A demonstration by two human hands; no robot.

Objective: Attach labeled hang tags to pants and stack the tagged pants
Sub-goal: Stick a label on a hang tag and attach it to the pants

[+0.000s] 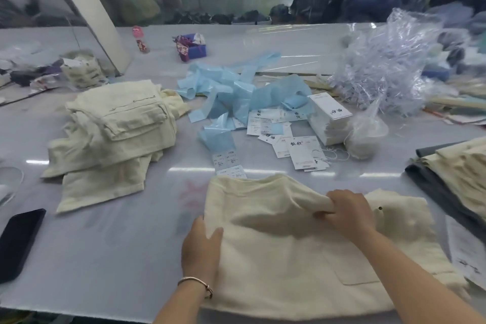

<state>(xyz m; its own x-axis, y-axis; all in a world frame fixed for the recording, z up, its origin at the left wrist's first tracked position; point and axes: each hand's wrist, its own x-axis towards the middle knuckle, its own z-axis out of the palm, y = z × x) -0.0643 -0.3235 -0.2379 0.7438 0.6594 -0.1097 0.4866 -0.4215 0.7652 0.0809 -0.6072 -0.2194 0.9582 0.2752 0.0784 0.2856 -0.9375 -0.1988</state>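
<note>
So far left there's a dark phone (18,243) lying near the tabletop (110,252) edge. Next to it a messy stack of cream pants (115,129) is sitting well back from the hands. In the middle, blue paper strips (236,92) are piling up behind a scatter of white hang tags (302,151), with a neat block of tags (328,118) just beside them and a little bundle of string (364,143) to its right. Closer in, one pair of cream pants (289,258) is lying flat at the near edge. The left hand (201,250) is resting on its left side, fingers fairly straight, grip released, bracelet (196,283) on the wrist. The right hand (347,212) is clenching a bunched fold of that same fabric near the top. A clear plastic heap (389,60) is sitting behind, and more folded cream and grey clothes (452,171) are lying far right.
</note>
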